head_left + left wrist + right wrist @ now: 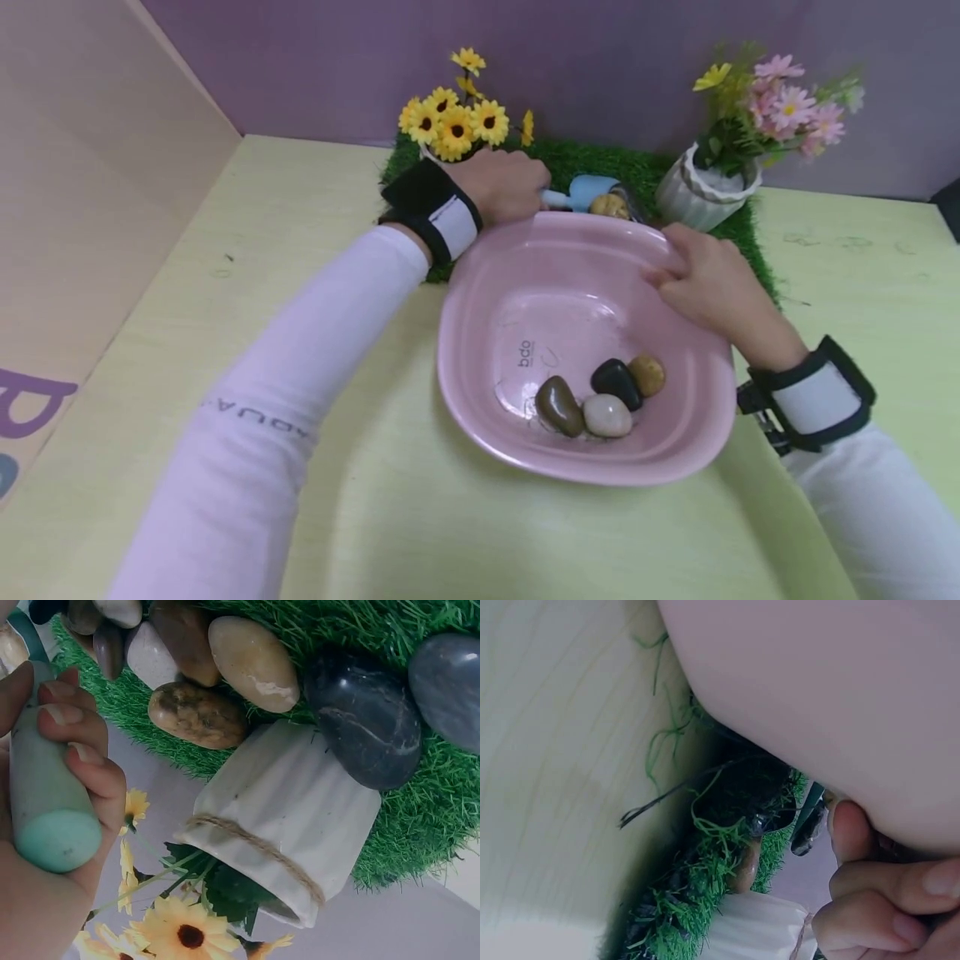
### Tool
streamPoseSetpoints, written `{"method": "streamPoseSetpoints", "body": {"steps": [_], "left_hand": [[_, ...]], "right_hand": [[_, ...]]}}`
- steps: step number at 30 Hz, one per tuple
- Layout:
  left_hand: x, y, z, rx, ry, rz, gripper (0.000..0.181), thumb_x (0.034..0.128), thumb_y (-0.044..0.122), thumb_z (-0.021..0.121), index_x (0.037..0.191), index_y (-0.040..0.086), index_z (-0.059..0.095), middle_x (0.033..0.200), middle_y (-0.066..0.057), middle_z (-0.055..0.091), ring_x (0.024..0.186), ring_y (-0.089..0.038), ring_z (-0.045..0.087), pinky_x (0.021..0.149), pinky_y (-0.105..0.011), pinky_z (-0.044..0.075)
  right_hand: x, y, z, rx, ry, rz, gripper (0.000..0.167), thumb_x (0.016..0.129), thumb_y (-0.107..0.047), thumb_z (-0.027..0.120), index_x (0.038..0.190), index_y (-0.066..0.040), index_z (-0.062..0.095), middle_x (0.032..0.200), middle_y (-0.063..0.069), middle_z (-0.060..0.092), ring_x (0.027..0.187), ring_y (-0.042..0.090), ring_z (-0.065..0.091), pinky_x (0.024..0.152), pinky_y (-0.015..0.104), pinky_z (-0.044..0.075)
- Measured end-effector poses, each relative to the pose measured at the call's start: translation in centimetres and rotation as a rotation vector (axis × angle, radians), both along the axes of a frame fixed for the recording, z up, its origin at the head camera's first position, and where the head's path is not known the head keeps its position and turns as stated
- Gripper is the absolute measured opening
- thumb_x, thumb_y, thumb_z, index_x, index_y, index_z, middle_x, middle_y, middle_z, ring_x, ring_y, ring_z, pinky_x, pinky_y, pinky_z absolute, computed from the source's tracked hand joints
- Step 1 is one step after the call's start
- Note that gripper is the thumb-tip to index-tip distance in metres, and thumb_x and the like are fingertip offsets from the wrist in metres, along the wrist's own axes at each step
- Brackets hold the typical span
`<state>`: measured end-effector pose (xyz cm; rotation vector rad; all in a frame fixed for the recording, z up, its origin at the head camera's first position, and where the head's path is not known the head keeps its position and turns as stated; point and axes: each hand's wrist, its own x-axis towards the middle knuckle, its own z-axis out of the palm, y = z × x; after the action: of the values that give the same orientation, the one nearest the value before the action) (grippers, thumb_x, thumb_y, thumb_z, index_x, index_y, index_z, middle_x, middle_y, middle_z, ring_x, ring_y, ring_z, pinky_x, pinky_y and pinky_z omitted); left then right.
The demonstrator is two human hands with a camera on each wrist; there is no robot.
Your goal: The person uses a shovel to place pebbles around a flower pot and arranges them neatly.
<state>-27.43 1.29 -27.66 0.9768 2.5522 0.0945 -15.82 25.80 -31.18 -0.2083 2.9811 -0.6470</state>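
My left hand point(506, 179) grips the pale blue-green handle point(54, 780) of a small toy shovel point(588, 190), reaching over the basin's far side. A yellowish stone point(609, 206) shows at its blue scoop, just beyond the rim; whether it rests in the scoop I cannot tell. With the thumb inside and fingers outside, my right hand point(712, 283) holds the far right rim of a pink plastic basin point(585, 267). Inside the basin lie a brown stone point(558, 406), a whitish stone point(607, 415), a black stone point(617, 383) and a tan stone point(649, 376).
Artificial turf point(637, 162) runs along the purple wall, with several loose stones point(255, 664) on it. Yellow flowers point(456, 125) in a white pot point(292, 802) stand at its left. Pink flowers in another white pot point(697, 192) stand at the right.
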Motion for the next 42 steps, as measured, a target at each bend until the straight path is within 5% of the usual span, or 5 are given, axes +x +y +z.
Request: {"method": "streamPoseSetpoints", "body": {"steps": [15, 32, 42], "left_hand": [[0.6, -0.2, 0.3, 0.034, 0.053, -0.05, 0.026, 0.1061, 0.027, 0.039, 0.084, 0.014, 0.045, 0.082, -0.004, 0.037, 0.07, -0.018, 0.039, 0.065, -0.029, 0.035], [1.0, 0.1, 0.6, 0.021, 0.074, -0.061, 0.023, 0.107, 0.025, 0.036, 0.103, 0.011, 0.054, 0.097, -0.007, 0.048, 0.078, -0.019, 0.041, 0.073, -0.03, 0.036], [1.1, 0.4, 0.4, 0.036, 0.195, -0.114, 0.022, 0.1052, 0.022, 0.041, 0.112, 0.009, 0.058, 0.09, -0.005, 0.049, 0.075, -0.019, 0.044, 0.067, -0.03, 0.035]], "right_hand": [[0.0, -0.3, -0.1, 0.004, 0.006, 0.004, 0.017, 0.092, -0.016, 0.059, 0.102, -0.003, 0.055, 0.078, 0.017, 0.056, 0.069, 0.031, 0.053, 0.057, 0.034, 0.039], [0.0, -0.1, 0.0, 0.01, 0.0, 0.007, 0.021, 0.093, -0.018, 0.059, 0.106, -0.002, 0.055, 0.078, 0.017, 0.055, 0.069, 0.031, 0.052, 0.057, 0.034, 0.038], [0.0, -0.1, -0.1, 0.015, 0.017, 0.003, 0.016, 0.093, -0.018, 0.059, 0.093, -0.004, 0.05, 0.071, 0.014, 0.049, 0.066, 0.03, 0.049, 0.055, 0.034, 0.036]]}}
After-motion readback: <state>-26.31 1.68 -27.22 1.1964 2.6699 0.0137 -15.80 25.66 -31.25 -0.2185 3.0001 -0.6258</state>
